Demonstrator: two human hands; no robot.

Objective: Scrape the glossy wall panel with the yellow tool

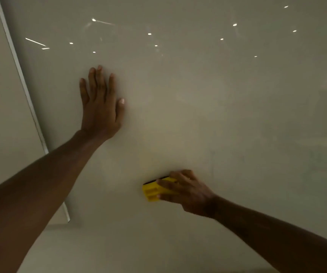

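While yellow tool point(152, 191) is gripped in right hand point(186, 191), dark edge laid against glossy wall panel point(227, 107) low of centre, left hand point(101, 107) is spread flat, empty, as brace. Edge best kept flush; pressure kept even; 1 straight stroke advised.

Dim, soft picture — small bright light reflections glint on the glossy wall panel point(198, 95).

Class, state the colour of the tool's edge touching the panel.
Black, on the yellow tool, in the head view.
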